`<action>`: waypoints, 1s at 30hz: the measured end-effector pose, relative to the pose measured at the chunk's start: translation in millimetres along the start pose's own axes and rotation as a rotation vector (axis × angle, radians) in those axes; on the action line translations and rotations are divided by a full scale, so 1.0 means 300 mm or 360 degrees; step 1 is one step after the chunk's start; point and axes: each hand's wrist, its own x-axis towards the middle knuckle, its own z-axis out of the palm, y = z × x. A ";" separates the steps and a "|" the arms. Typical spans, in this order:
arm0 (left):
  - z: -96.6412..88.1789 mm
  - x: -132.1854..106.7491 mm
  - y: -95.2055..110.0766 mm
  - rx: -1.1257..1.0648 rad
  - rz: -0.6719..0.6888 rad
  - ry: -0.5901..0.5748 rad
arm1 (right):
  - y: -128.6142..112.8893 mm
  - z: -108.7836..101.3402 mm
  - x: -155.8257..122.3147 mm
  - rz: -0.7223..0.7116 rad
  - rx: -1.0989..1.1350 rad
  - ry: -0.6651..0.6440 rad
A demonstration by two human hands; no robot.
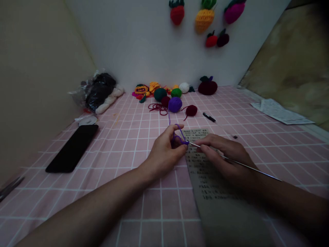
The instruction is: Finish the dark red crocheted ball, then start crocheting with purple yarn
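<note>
My left hand point(168, 147) pinches a small piece of purple crochet work point(186, 142), with purple yarn point(181, 131) running over the raised index finger. That strand leads back to a purple yarn ball point(175, 104) on the table. In my right hand point(226, 154) is a thin metal crochet hook point(253, 167), held between thumb and fingers like a pen. Its tip meets the purple stitches at my left fingertips. Beneath both hands lies a sheet of handwritten notes point(203, 185), partly covered by my right hand and forearm.
A black phone point(73, 149) lies left on the checked tablecloth point(144, 206). Behind stand a green yarn ball point(160, 94), a dark red yarn ball point(191, 110) and a plastic bag point(99, 91). A black pen point(209, 117) and papers point(281, 111) are on the right. Crocheted fruits point(204, 20) hang on the wall.
</note>
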 end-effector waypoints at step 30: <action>0.007 -0.008 0.013 -0.0470 -0.0127 0.0035 | 0.009 0.008 0.007 -0.0061 0.0017 0.0022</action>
